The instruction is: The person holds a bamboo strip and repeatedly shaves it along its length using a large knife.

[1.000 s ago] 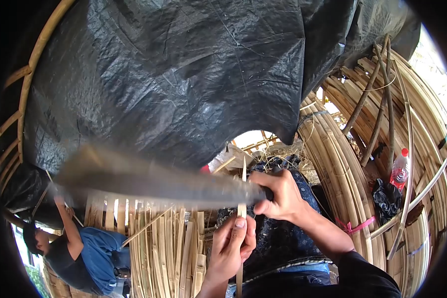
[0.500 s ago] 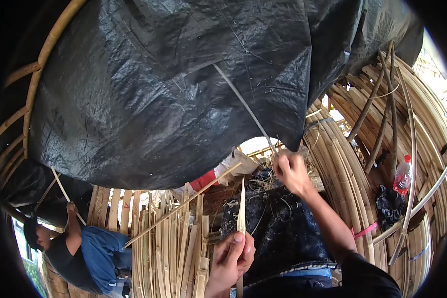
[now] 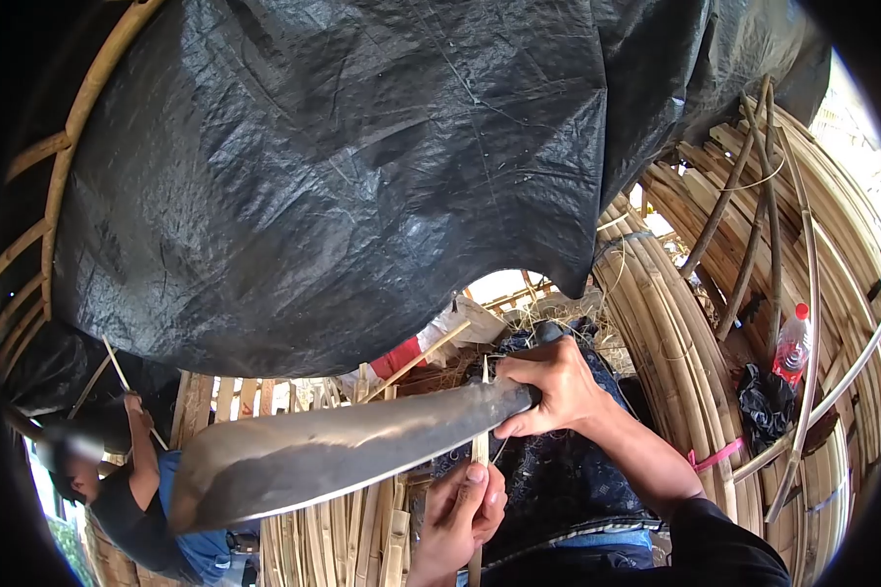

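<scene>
My right hand (image 3: 555,383) grips the dark handle of a machete (image 3: 333,448). Its broad steel blade reaches left across the view, lying almost flat to my eyes. My left hand (image 3: 467,504) pinches a pale bamboo strip (image 3: 480,445) between thumb and fingers and holds it upright over my lap. The strip's pointed top shows just above the blade near the handle; the blade crosses in front of part of it. Whether the edge touches the strip, I cannot tell. Dark patterned cloth (image 3: 558,470) covers my legs below both hands.
Split bamboo slats (image 3: 338,548) stand in a bundle at left. Long bamboo bundles (image 3: 656,323) curve along the right, near a red-capped bottle (image 3: 791,347) and a black plastic bag (image 3: 762,406). A black tarp (image 3: 362,176) hangs ahead. A co-worker (image 3: 127,489) handles a stick at far left.
The machete, seen edge-on and pointing up and away before, has swung left and down across the bamboo strip. My right hand has turned and come slightly nearer; my left stays nearly in place.
</scene>
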{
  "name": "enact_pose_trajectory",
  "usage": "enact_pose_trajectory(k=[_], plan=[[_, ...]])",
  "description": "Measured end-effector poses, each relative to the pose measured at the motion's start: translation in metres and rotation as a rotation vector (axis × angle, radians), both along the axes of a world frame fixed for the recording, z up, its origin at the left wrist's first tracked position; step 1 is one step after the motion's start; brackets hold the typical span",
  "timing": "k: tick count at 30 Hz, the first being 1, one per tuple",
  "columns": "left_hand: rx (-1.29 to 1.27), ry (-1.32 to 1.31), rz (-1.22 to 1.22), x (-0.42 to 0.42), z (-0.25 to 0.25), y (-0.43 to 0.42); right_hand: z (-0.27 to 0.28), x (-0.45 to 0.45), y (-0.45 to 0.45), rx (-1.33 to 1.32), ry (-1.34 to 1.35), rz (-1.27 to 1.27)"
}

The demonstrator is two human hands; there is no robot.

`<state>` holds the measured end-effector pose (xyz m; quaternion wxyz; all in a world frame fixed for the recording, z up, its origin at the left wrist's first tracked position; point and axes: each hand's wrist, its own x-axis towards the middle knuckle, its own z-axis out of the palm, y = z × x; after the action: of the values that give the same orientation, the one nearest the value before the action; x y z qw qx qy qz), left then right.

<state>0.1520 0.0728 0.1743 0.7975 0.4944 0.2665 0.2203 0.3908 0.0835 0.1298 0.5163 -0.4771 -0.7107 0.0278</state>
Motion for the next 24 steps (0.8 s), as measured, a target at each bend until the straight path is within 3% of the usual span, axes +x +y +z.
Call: enact_pose_trajectory(k=[8, 10, 12, 14, 17, 22, 24], plan=[[-0.065, 0.107, -0.025, 0.002, -0.022, -0.003, -0.089, 0.011, 0.014, 0.064, 0.054, -0.119], [-0.111, 0.009, -0.01, -0.011, -0.007, -0.007, -0.113, 0.021, 0.018, 0.032, 0.172, -0.213], [-0.084, 0.007, 0.063, -0.022, 0.015, -0.013, -0.135, 0.035, 0.02, -0.277, 0.406, -0.445], [-0.117, 0.076, 0.095, -0.026, 0.001, -0.016, -0.154, 0.047, 0.026, -0.341, 0.544, -0.584], [-0.069, 0.085, 0.092, -0.016, 0.009, -0.014, -0.179, 0.043, 0.021, -0.332, 0.822, -0.447], [-0.023, 0.077, 0.045, -0.011, 0.005, -0.008, -0.133, 0.02, 0.005, -0.211, 0.956, -0.202], [-0.029, 0.108, -0.001, -0.012, -0.003, -0.005, -0.104, 0.013, 0.0, -0.206, 1.043, 0.005]])
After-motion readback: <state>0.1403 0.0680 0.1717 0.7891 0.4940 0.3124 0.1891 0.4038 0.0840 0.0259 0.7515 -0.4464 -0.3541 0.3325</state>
